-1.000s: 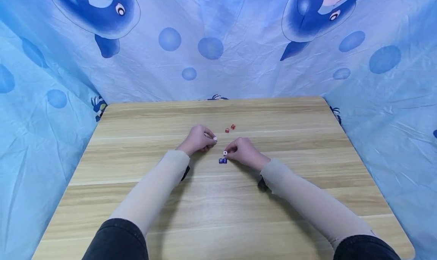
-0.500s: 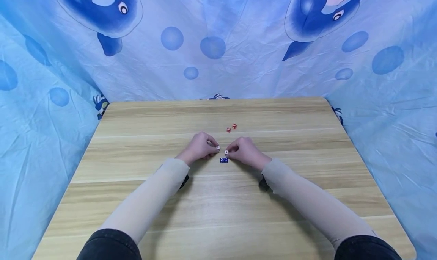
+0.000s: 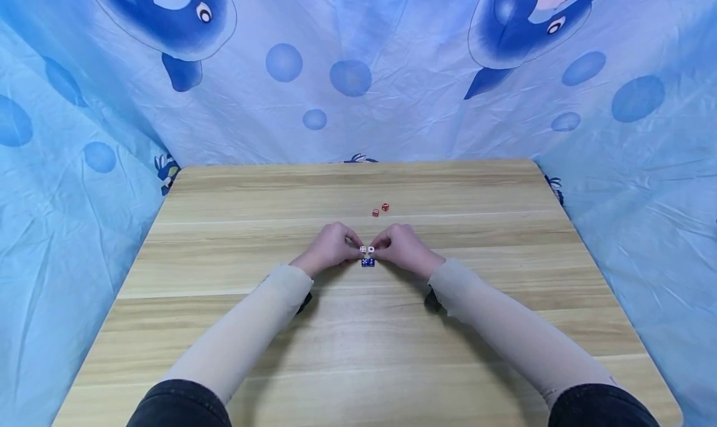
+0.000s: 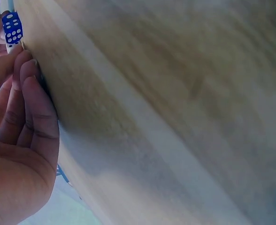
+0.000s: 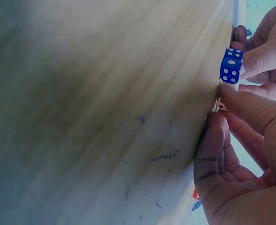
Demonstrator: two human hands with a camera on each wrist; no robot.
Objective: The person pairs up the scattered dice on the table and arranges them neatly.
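Note:
In the head view my left hand (image 3: 333, 249) pinches a white die (image 3: 363, 249) between thumb and fingertips. Facing it, my right hand (image 3: 404, 249) pinches a second white die (image 3: 371, 249). The two white dice are side by side at the fingertips. Just in front of them a pair of blue dice (image 3: 368, 262) stands together on the wooden table. The left wrist view shows a blue die (image 4: 12, 28) beyond my left fingertips, which hide most of the white one. A red-pipped white die (image 5: 221, 104) peeks out between my right thumb and finger.
Two red dice, one nearer (image 3: 376, 213) and one farther (image 3: 385, 207), lie on the table (image 3: 358, 352) beyond the hands. A blue dolphin-print cloth (image 3: 347, 122) hangs behind the table and along its sides.
My left hand has come toward me and slightly right with its white die, now beside the other one. My right hand has stayed nearly in place, as have the blue and red dice.

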